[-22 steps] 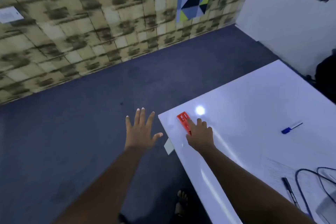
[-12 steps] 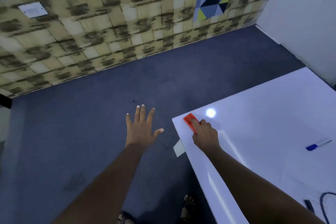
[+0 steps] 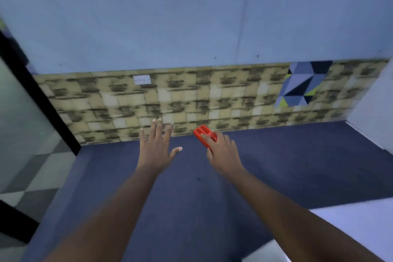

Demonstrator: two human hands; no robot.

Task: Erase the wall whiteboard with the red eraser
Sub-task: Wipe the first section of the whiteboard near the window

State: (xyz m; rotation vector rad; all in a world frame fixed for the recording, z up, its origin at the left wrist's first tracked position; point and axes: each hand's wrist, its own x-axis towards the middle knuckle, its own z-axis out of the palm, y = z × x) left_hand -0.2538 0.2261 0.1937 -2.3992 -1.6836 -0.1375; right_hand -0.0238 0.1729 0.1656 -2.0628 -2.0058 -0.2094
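My right hand (image 3: 223,153) grips the red eraser (image 3: 204,135) and holds it in the air in front of me, above the blue carpet, with a finger lying along its top. My left hand (image 3: 156,147) is held out beside it with the fingers spread and nothing in it. A pale wall panel (image 3: 191,17) fills the upper half of the view; it looks blank, and I cannot tell whether it is the whiteboard.
Below the pale panel runs a band of tan patterned tiles (image 3: 191,100) with a blue geometric patch (image 3: 302,87). The white table's corner (image 3: 348,229) shows at the lower right. A dark-framed glass door (image 3: 25,112) stands at the left.
My right hand has lifted the red eraser off the white table and carried it forward. My view has swung up and left towards the wall, and the table has dropped to the lower right corner.
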